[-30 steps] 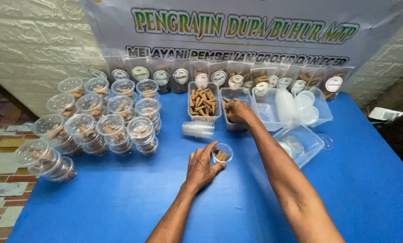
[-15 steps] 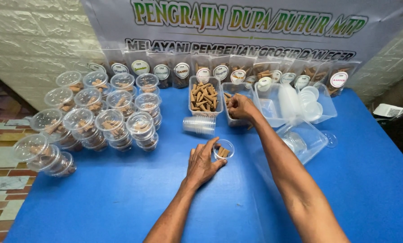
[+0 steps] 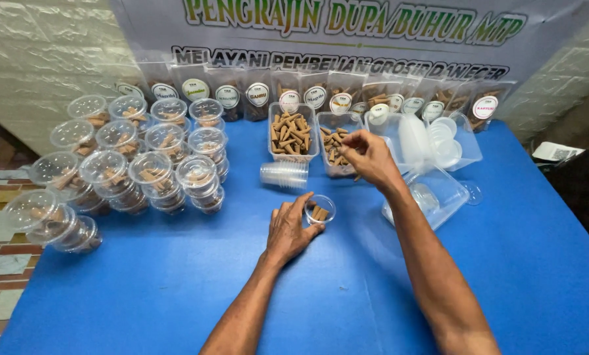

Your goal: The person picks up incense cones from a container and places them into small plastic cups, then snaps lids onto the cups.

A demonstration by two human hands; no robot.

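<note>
Small clear cup [image 3: 320, 209] sits mid-table on the blue table [image 3: 176, 289], a few brown cones inside. Left hand [image 3: 289, 227] at its 8 o'clock, fingers loosely open, fingertips against the cup wall. Right hand [image 3: 368, 156] at the cup's 1 o'clock, pinched closed on cones over the right cone tray [image 3: 334, 141]. Stack of empty cups [image 3: 284, 175] lies at 11 o'clock; lidded filled cups [image 3: 136, 164] at 9 o'clock.

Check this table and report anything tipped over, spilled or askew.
A stack of empty clear cups lies on its side on the blue table, near the tubs of brown cones. A clear box sits tilted. No spill visible.
</note>
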